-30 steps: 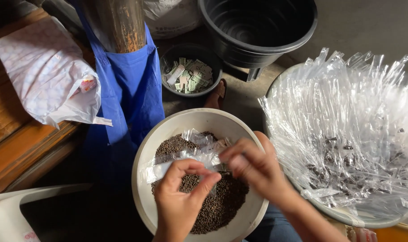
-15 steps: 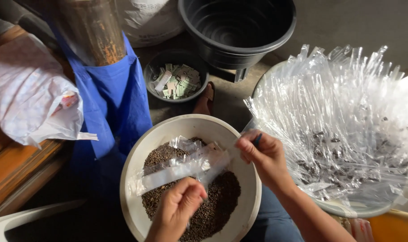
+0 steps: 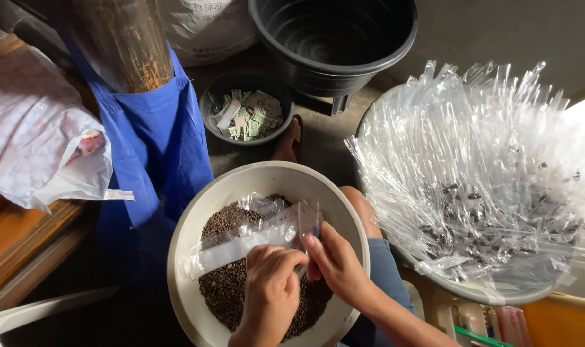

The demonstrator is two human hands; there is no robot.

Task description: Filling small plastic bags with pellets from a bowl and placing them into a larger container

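In the head view, both hands work over a cream-coloured round bowl (image 3: 183,270) that sits low in the middle of the picture and is about half full of small dark brown seeds (image 3: 225,292). The left hand (image 3: 270,292) hovers over the near half of the bowl, fingers curled shut and pinching the near end of a long, narrow clear plastic sleeve (image 3: 241,244). The sleeve lies slanted across the seeds, running from the bowl's left rim up toward its centre. The right hand (image 3: 337,263) comes in from the bowl's right rim, its thumb and fingers closed on the sleeve's upper end, where the plastic stands up open. More crumpled clear plastic (image 3: 260,205) rests on the seeds just behind the sleeve.

To the right of the bowl, touching or nearly touching its rim, stands a wide pale basin (image 3: 446,283) heaped with many filled clear sleeves (image 3: 485,173) fanned outward, dark seeds showing at their lower ends. Beyond the bowl's far rim sits a small black pot (image 3: 209,106) holding folded paper slips (image 3: 247,115). A big empty black bucket (image 3: 344,38) stands behind that. A blue apron (image 3: 151,148) hangs from a rusty post (image 3: 125,45) at the left, and a white plastic bag (image 3: 35,141) lies on a wooden bench (image 3: 23,244) at the left edge.
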